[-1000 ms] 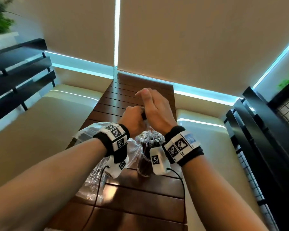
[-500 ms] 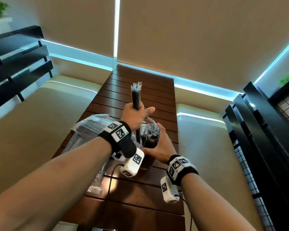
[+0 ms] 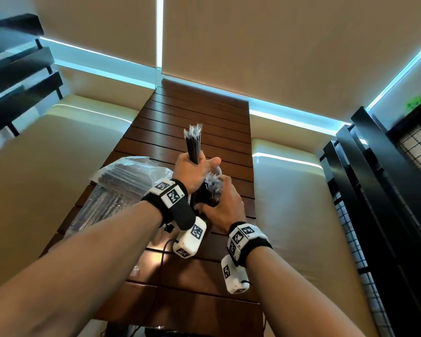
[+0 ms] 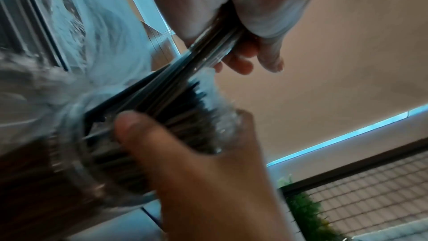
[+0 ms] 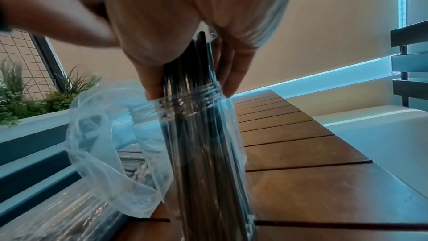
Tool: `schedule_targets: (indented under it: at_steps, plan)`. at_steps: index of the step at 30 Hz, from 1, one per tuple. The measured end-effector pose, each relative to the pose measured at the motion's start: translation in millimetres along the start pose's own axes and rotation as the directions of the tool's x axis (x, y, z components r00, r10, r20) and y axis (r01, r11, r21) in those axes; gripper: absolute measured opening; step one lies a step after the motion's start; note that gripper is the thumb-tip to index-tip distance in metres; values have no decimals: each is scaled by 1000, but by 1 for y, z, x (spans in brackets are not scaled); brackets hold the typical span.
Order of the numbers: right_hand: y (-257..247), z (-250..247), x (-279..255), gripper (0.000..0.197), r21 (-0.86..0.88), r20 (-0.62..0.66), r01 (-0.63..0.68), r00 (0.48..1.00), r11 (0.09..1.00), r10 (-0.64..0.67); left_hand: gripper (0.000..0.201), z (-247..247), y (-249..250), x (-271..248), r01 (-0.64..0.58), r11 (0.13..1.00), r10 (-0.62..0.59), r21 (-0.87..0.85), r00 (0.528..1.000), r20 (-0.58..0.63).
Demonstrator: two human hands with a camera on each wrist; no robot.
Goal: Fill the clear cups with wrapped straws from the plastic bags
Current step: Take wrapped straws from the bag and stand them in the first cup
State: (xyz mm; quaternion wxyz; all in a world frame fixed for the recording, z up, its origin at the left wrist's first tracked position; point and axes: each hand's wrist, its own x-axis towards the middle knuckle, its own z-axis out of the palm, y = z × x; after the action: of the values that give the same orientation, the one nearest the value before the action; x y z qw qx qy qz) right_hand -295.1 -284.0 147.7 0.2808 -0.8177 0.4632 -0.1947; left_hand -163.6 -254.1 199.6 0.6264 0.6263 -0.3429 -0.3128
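A clear cup (image 3: pixel 206 199) packed with black wrapped straws stands on the slatted wooden table (image 3: pixel 199 113). My right hand (image 3: pixel 223 203) grips the cup from the near side, thumb and fingers round its upper wall (image 4: pixel 176 125). My left hand (image 3: pixel 195 170) holds a bundle of wrapped straws (image 3: pixel 193 144) upright in its fist, directly above the cup. In the left wrist view the bundle (image 4: pixel 208 52) slants down from the left hand (image 4: pixel 250 43) into the cup's mouth. The right wrist view shows my right hand (image 5: pixel 185 25) at the rim of the cup (image 5: pixel 203 153).
A crumpled clear plastic bag (image 3: pixel 122 190) with more wrapped straws lies on the table left of the cup, touching it (image 5: pixel 104 144). Cream bench cushions (image 3: pixel 289 190) flank the narrow table. Black railings and planters stand at both sides.
A second ago both hands met above the cup. Since then my right hand has dropped to grip the cup, and my left hand now holds the bundle upright over it.
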Motion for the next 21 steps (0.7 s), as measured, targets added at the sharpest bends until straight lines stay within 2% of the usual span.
schedule_targets:
  at_steps: [3,6,8,11,13,15,17,19,21]
  plan:
    - [1,1,2,75,29,20,4,1000,1000,-5,36,1,-31,-6,56,996,-58,69,998,24]
    - [4,2,3,65,19,12,15,1000,1000,-15,42,2,-51,-12,62,980,-73,190,996,54]
    - [6,2,4,62,29,15,11,1000,1000,-11,42,2,-53,-13,6,954,-23,299,998,55]
    - [8,3,4,58,49,14,2,1000,999,-3,28,0,-33,-17,-130,926,113,355,991,69]
    - [9,5,3,59,49,18,-6,1000,999,5,48,-2,-17,-18,-219,901,207,375,976,74]
    - [9,5,3,61,43,22,-15,1000,999,14,83,-5,-7,-13,-303,863,290,404,952,96]
    - [10,5,4,65,43,26,-15,1000,999,13,108,-8,1,-5,-357,846,332,397,934,132]
    - [9,5,5,72,21,35,-9,999,1000,8,119,-9,10,-1,-426,812,384,399,905,184]
    - [9,5,5,75,15,36,-10,999,1000,9,119,-8,15,-1,-521,732,446,440,854,269]
